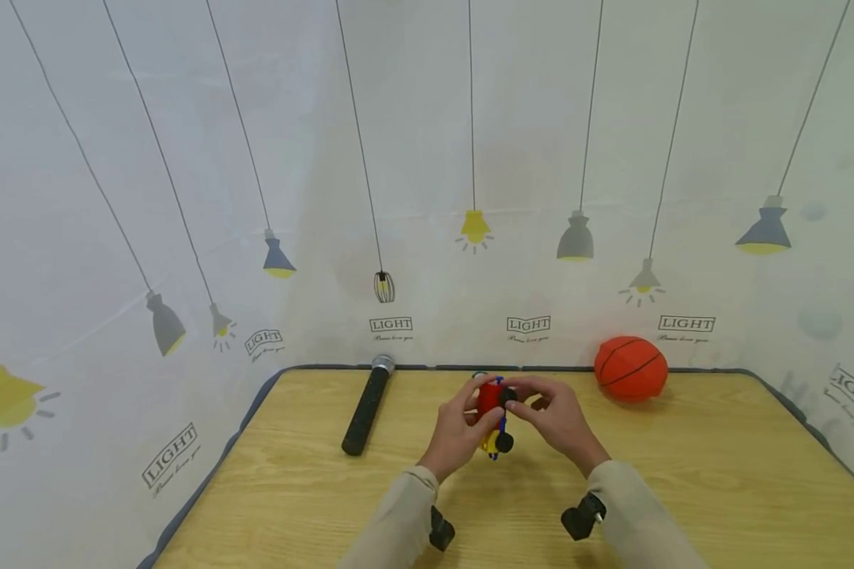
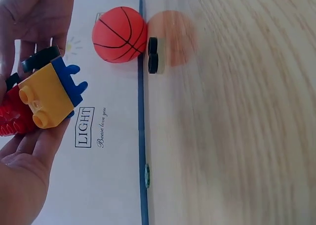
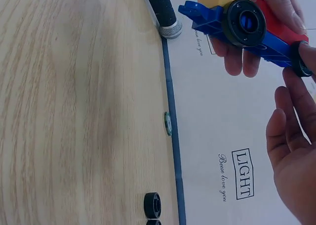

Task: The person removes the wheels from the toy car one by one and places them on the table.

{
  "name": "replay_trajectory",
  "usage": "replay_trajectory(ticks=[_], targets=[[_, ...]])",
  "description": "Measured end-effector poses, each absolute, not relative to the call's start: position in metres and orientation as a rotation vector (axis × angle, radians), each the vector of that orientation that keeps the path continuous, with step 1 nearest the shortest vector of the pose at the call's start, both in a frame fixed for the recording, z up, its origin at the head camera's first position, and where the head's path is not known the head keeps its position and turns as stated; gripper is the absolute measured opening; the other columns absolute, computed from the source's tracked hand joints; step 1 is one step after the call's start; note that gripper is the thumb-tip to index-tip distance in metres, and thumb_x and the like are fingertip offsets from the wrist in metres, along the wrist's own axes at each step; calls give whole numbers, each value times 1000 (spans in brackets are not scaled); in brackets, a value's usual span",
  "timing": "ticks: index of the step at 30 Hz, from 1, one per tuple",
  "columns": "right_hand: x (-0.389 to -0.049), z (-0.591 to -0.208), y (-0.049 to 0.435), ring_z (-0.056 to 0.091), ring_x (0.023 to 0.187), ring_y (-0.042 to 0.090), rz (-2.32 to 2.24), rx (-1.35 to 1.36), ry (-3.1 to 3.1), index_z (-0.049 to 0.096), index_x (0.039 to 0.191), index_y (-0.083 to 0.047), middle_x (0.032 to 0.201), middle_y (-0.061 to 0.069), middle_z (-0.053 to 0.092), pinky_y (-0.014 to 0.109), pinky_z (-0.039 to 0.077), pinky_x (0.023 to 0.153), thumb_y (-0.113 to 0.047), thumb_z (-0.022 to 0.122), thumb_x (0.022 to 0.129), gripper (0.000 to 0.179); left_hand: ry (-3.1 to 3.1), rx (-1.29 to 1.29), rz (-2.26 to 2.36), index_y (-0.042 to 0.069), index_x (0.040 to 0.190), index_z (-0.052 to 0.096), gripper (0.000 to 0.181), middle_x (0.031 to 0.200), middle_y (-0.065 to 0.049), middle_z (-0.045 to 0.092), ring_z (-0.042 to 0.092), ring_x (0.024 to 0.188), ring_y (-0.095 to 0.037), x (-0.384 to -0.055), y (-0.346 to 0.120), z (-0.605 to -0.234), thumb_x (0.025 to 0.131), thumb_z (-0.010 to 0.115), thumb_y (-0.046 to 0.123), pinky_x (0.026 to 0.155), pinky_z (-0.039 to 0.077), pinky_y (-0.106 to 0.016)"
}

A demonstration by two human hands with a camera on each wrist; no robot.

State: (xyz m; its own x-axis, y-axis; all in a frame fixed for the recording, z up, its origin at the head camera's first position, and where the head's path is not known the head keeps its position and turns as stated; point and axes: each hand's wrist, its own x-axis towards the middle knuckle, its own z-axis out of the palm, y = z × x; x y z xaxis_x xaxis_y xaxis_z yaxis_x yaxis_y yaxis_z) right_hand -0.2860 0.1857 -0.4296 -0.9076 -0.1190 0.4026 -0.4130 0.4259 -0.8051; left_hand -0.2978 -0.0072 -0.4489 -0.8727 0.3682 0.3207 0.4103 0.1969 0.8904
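Both hands hold a small toy car built of blocks [image 3: 271, 49] above the table. It has a blue chassis, a yellow block [image 2: 49, 94], a red block [image 2: 15, 109] and black wheels. My left hand [image 1: 458, 433] grips the car around its red block, thumb toward me and fingers on the far side. With thumb and fingertips, my right hand [image 1: 561, 412] pinches a black wheel [image 3: 297, 59] at the red end of the chassis. Another black wheel [image 3: 244, 22] sits on the side by the yellow block.
A black microphone [image 1: 365, 411] lies left of the hands on the wooden table [image 1: 292, 490]. At the back right rests an orange ball with black lines [image 1: 629, 368]. Loose black wheels [image 2: 153, 63] and a green-rimmed disc [image 3: 168, 123] stand near the back edge, before a lamp-printed sheet [image 1: 427, 158].
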Motion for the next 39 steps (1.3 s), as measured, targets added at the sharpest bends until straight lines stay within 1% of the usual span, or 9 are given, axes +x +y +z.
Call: replay_trajectory(ticks=[3,8,11,18,25,27,32,35,39], targets=[[-286,-429,184,62,86,11,1477,434,-2386,71,121,-13,97,7,74,23,53,74,-20,75,91,31,-2390,-768,-1867,41,143,48,46,136,-13,66,74,105,-27,-298,-7,-449,101,61,29,86,62,-39],[-286,-426,180,66,86,10,1447,381,-2370,71,120,-11,99,9,76,21,54,73,-19,76,90,32,-2343,-765,-1979,38,144,48,45,138,-13,64,73,108,-27,-300,-7,-450,102,59,27,90,60,-39],[-285,-424,178,66,84,11,1432,369,-2369,72,117,-10,98,10,76,20,53,72,-19,77,89,29,-2310,-780,-2058,38,144,48,44,136,-14,64,73,108,-30,-301,-7,-449,102,58,26,91,60,-40],[-285,-423,176,64,77,9,1380,421,-2392,73,106,-13,92,4,75,22,53,69,-20,76,90,18,-2265,-792,-2209,37,144,48,45,135,-18,64,72,109,-38,-301,-9,-449,103,56,20,94,57,-52],[-284,-422,175,66,77,12,1343,474,-2429,72,104,-12,89,2,75,23,53,70,-19,77,89,17,-2291,-770,-2225,34,144,48,44,140,-16,59,70,113,-37,-301,-10,-454,103,57,23,90,60,-41],[-284,-420,176,65,78,12,1309,487,-2455,73,104,-12,89,1,75,23,52,70,-20,77,89,18,-2287,-775,-2231,35,144,48,44,139,-17,60,70,113,-38,-301,-10,-455,103,57,22,90,60,-42],[-285,-419,177,63,77,10,1182,529,-2531,74,106,-12,86,-2,75,23,51,69,-22,76,90,20,-2284,-835,-2224,29,147,45,45,134,-20,63,69,111,-44,-302,-10,-457,104,55,23,90,60,-46],[-285,-419,178,62,78,9,1140,526,-2537,75,105,-12,87,-2,74,23,50,69,-23,77,89,19,-2285,-845,-2218,30,146,46,44,133,-20,64,69,110,-44,-302,-10,-459,104,55,23,92,58,-51],[-284,-419,177,63,78,9,1139,509,-2521,75,104,-12,89,-2,75,23,51,70,-22,78,88,19,-2293,-831,-2220,33,145,47,44,133,-19,65,70,109,-44,-301,-10,-459,104,55,22,91,58,-53]])
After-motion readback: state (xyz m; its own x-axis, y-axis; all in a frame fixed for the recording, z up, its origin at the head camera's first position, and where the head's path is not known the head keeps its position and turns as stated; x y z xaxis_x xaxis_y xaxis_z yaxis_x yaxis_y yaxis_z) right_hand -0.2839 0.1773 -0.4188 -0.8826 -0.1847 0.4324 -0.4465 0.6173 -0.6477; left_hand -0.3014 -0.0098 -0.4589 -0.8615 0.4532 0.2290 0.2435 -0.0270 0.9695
